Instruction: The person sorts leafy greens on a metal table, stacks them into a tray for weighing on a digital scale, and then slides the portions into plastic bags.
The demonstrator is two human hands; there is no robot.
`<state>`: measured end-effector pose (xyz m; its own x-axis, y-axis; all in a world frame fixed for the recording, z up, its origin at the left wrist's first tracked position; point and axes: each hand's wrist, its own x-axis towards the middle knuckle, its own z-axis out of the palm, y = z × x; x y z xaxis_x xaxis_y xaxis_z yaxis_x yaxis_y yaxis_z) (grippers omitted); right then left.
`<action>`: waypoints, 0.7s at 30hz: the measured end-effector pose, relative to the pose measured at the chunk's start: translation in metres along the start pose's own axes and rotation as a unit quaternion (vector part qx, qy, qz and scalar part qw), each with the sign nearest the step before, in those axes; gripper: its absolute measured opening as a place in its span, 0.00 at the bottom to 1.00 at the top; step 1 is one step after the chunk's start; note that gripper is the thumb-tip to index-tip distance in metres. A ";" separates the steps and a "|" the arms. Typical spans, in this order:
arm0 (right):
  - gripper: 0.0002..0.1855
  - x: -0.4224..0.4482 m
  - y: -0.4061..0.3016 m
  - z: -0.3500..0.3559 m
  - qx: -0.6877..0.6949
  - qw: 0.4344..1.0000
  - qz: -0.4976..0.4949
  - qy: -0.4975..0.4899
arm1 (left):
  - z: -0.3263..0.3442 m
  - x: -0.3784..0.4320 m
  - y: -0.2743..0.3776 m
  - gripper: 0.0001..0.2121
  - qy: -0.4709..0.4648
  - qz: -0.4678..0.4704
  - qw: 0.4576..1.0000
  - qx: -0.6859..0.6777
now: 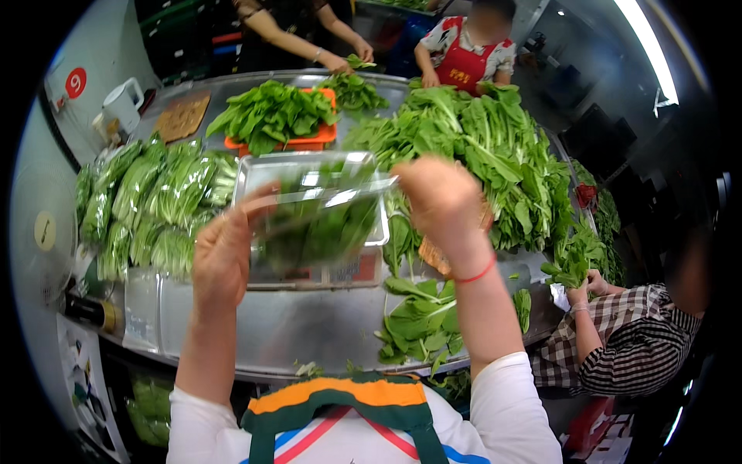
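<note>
Between my two hands hangs a clear plastic bag of leafy greens [319,226], blurred by motion. My left hand [223,249] grips the bag's left edge with fingers and thumb. At the upper right corner of the bag, my right hand [437,191] is closed on the plastic. Behind and below the bag are a metal tray [243,174] and a weighing scale [348,272], both partly hidden by it. To the right of the tray lies a large heap of loose leafy greens [498,156]. More loose greens [417,325] lie near the table's front edge.
Bagged greens [168,191] are stacked at the left, beside flat plastic bags [142,313]. An orange basket of greens [327,133], a brown board [182,116] and a white jug [123,104] stand farther back. Several people handle greens around the metal table [278,336], one close at the right [614,342].
</note>
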<state>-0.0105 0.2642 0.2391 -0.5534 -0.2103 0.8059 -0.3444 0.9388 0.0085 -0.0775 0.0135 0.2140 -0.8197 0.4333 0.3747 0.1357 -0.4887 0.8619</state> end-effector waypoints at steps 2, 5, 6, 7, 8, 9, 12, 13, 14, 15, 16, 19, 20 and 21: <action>0.06 0.028 0.001 -0.019 -0.064 0.990 -0.067 0.109 | -0.016 0.007 0.001 0.16 -0.090 0.078 0.992 -0.046; 0.03 -0.008 -0.002 -0.005 -0.022 0.999 -0.046 0.017 | -0.018 -0.017 -0.022 0.13 -0.043 -0.005 0.999 0.000; 0.03 -0.029 -0.005 -0.003 -0.020 0.998 -0.013 -0.065 | -0.026 -0.034 -0.050 0.13 -0.011 -0.143 0.988 -0.060; 0.02 -0.048 -0.011 -0.003 -0.054 0.969 0.020 -0.240 | -0.032 -0.051 -0.073 0.12 -0.014 -0.226 0.973 -0.039; 0.02 -0.061 -0.016 0.008 -0.074 0.909 0.053 -0.407 | -0.038 -0.073 -0.096 0.12 0.023 -0.317 0.948 -0.019; 0.02 -0.059 -0.021 0.013 -0.073 0.908 0.049 -0.409 | -0.046 -0.094 -0.114 0.13 0.061 -0.404 0.912 0.037; 0.05 -0.048 -0.028 0.035 0.211 0.966 0.085 -0.126 | -0.051 -0.122 -0.130 0.15 0.070 -0.413 0.906 0.063; 0.10 -0.036 -0.028 0.048 0.216 0.966 0.105 -0.090 | -0.053 -0.129 -0.130 0.15 0.078 -0.422 0.901 0.065; 0.17 -0.023 -0.033 0.066 0.213 0.969 0.098 -0.079 | -0.058 -0.132 -0.128 0.16 0.080 -0.408 0.907 0.067; 0.22 -0.021 -0.036 0.081 0.161 0.974 0.109 -0.117 | -0.057 -0.134 -0.127 0.16 0.073 -0.393 0.914 0.065; 0.26 -0.028 -0.036 0.105 0.092 0.972 0.125 -0.178 | -0.057 -0.134 -0.125 0.16 0.080 -0.401 0.910 0.066; 0.28 -0.094 -0.020 0.149 0.023 0.934 0.159 -0.320 | -0.047 -0.130 -0.122 0.17 0.064 -0.376 0.922 0.072; 0.28 -0.092 -0.021 0.147 0.019 0.930 0.167 -0.327 | -0.051 -0.131 -0.123 0.17 0.049 -0.368 0.924 0.095; 0.25 -0.084 -0.032 0.140 0.025 0.934 0.158 -0.320 | -0.055 -0.135 -0.123 0.17 0.035 -0.362 0.924 0.117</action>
<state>-0.0591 0.2141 0.0880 -0.9681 -0.0597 0.2435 -0.1128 0.9710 -0.2106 -0.0143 -0.0258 0.0387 -0.7762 0.5280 -0.3446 -0.3524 0.0900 0.9315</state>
